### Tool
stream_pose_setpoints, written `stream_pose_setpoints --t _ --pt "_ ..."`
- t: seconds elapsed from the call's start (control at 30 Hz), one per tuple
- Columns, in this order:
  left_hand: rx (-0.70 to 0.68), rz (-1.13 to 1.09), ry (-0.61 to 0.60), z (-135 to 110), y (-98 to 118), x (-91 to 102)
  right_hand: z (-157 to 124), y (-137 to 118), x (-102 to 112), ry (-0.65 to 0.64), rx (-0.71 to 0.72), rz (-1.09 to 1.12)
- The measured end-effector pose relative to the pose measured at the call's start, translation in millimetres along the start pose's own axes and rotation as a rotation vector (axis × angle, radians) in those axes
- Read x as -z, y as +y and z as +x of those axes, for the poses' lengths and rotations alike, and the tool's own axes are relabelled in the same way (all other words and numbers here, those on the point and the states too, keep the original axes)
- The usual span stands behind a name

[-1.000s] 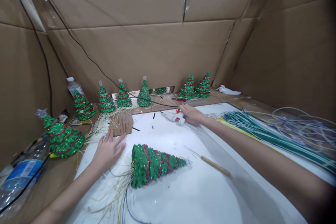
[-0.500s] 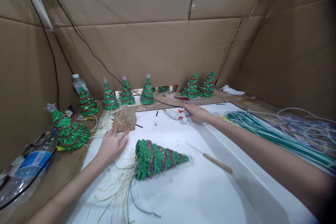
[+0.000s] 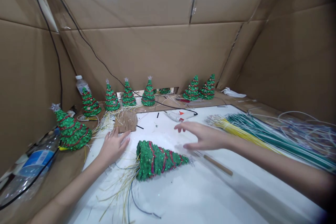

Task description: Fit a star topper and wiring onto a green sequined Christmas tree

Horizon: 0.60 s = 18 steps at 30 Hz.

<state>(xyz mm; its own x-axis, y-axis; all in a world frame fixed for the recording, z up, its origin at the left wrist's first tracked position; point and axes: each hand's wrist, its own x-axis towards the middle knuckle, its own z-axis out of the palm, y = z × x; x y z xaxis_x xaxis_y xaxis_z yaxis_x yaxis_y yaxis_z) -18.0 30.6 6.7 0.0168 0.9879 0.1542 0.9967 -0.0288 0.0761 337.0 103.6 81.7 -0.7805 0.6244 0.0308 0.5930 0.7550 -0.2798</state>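
Note:
A small green glitter Christmas tree [image 3: 157,161] with red garland lies on its side, its star tip pointing right and thin yellow wires trailing from its base. My left hand [image 3: 114,146] rests with spread fingers at the front edge of a brown cardboard piece [image 3: 126,121]. Above the tree's tip hovers my right hand [image 3: 203,136], fingers apart and holding nothing. Behind that hand a white hot glue gun [image 3: 181,115] lies on the white board [image 3: 199,189]. A wooden-handled awl [image 3: 217,165] lies right of the tree, its metal end partly behind my right hand.
Several finished-looking trees [image 3: 148,92] stand along the back and left. Bundles of yellow wires [image 3: 244,135] and green wires [image 3: 265,140] lie at the right. Plastic bottles [image 3: 36,162] are at the left. Cardboard walls [image 3: 147,52] enclose the table, and a black cable [image 3: 105,64] hangs across.
My right hand has come off the glue gun and moved toward me, over the tree's tip and the awl. My left hand stays by the cardboard piece. The view has shifted slightly.

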Motion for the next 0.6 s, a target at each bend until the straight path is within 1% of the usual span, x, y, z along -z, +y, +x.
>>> stream_pose_setpoints --t 0.07,0.13,0.17,0.27,0.33,0.6 --pt "0.001 0.0 -0.004 0 0 0.2 -9 -14 -7 -0.121 0.018 0.058" --pt "0.003 0.001 -0.006 1 0 0.1 -14 -20 -15 -0.189 0.011 0.073" --pt "0.004 0.002 -0.008 1 0 0.0 -15 -22 -19 -0.201 0.005 0.071" --pt "0.008 0.008 -0.01 1 1 -0.1 -15 -23 -29 -0.186 -0.003 0.071" --pt "0.009 0.012 -0.009 1 1 0.0 -16 -23 -30 -0.164 0.005 0.074" --pt "0.011 0.02 -0.002 1 1 -1.0 -26 -26 -13 -0.067 0.051 0.081"
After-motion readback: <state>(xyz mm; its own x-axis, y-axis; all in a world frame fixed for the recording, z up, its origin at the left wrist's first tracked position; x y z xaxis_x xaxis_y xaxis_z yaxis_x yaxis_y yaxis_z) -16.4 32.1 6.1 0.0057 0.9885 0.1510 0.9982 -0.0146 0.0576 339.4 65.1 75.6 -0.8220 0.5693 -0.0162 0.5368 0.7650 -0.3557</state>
